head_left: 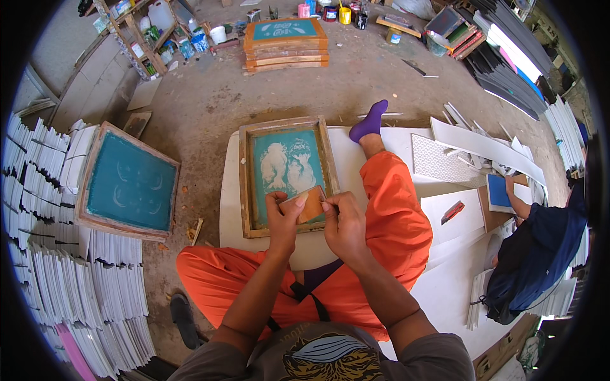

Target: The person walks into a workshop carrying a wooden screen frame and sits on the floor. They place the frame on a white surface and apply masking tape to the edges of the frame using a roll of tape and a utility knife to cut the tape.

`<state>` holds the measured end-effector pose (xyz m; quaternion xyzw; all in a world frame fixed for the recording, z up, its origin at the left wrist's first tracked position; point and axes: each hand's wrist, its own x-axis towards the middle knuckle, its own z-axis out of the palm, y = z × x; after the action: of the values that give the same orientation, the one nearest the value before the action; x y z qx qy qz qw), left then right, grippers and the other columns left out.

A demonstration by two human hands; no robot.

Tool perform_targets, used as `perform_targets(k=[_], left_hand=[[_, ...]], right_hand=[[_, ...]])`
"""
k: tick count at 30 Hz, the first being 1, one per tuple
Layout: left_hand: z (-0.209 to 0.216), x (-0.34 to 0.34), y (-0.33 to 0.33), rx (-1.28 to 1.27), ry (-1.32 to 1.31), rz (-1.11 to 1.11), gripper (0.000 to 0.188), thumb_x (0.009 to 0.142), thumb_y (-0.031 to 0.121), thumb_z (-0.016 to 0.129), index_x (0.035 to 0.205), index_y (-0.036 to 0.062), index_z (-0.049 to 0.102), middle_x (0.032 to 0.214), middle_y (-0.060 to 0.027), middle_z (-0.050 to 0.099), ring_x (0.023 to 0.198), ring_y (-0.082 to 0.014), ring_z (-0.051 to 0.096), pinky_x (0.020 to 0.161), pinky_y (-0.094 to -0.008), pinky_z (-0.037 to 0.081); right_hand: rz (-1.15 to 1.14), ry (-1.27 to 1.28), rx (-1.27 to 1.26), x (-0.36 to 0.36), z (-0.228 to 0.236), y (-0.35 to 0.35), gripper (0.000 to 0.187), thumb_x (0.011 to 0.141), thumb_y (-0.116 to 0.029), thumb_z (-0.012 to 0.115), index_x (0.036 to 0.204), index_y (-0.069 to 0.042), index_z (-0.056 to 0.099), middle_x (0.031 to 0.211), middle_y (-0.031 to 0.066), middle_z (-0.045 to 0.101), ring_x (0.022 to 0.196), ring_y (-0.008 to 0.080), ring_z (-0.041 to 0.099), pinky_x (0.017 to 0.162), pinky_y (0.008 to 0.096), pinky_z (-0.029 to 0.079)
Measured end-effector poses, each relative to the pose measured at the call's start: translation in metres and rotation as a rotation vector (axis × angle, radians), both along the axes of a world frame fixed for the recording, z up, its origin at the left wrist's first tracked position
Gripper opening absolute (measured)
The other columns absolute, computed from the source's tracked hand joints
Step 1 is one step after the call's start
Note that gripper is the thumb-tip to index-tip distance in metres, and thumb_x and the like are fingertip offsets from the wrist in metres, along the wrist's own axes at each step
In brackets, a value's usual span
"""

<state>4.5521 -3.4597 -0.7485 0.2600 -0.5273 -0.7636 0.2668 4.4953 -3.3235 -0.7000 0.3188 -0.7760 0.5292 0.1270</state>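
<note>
My left hand (284, 219) grips a flat brown piece (311, 204), roughly rectangular with a pale edge; I cannot tell its exact kind. My right hand (346, 223) pinches the right edge of the same piece. Both hands are raised over the near end of a wooden-framed printing screen (245, 171), which lies on a white board between my legs. Its teal mesh carries two pale figure designs. The hands and the brown piece hide part of the screen's near edge.
Another teal screen (127, 184) leans on stacked white sheets (70, 286) at left. Stacked frames (286, 47) and paint pots (345, 14) stand ahead. A red box cutter (452, 213) lies at right, near a person in dark clothes (540, 254) holding a blue board (499, 190).
</note>
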Motion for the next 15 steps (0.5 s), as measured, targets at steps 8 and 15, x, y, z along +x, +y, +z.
perform_targets(k=[8,15], left_hand=[[-0.004,0.006,0.003,0.11,0.043,0.005,0.045,0.09,0.025,0.076,0.118,0.0076,0.045,0.104,-0.0052,0.052,0.093,-0.0123,0.051,0.082,-0.0263,0.044],[-0.014,0.006,0.005,0.168,0.093,0.026,0.043,0.09,0.023,0.074,0.118,0.0085,0.045,0.104,-0.0042,0.051,0.094,-0.0118,0.051,0.084,-0.0254,0.043]], right_hand=[[0.013,-0.295,-0.049,0.002,0.0,0.0,0.01,0.102,-0.006,0.064,0.098,0.002,0.059,0.087,0.0156,0.062,0.073,0.025,0.061,0.068,0.036,0.05],[0.093,-0.614,-0.258,0.001,-0.005,-0.001,0.012,0.107,-0.01,0.058,0.1,0.0,0.057,0.087,0.005,0.06,0.074,0.011,0.06,0.07,0.027,0.05]])
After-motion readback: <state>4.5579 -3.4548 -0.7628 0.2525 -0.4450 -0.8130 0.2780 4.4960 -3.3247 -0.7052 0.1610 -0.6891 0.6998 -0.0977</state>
